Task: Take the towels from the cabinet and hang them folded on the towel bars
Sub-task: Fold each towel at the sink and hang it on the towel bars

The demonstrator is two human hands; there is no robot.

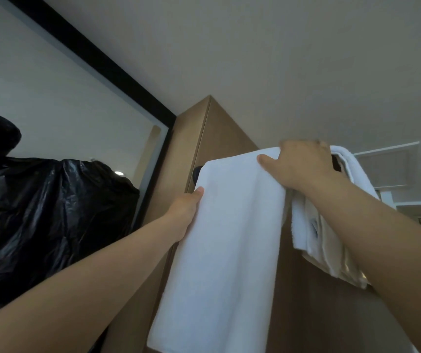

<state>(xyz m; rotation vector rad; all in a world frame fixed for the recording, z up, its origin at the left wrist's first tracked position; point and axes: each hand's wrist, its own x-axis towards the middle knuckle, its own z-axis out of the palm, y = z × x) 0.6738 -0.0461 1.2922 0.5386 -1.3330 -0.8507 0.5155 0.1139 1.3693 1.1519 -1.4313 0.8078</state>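
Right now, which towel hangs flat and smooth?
The wide white towel the left hand and right hand hold; the other towel, right of it, hangs bunched.

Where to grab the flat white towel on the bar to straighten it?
On the white towel, pinch the left edge high up, from the left, as the left hand does: it hangs flat and that edge is free. The bunched towel crowds its right side; the right hand holds the top fold.

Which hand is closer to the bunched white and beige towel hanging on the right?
Right. The right hand grips the top of the flat white towel, just beside the bunched white and beige towel; the left hand pinches the flat towel's far left edge.
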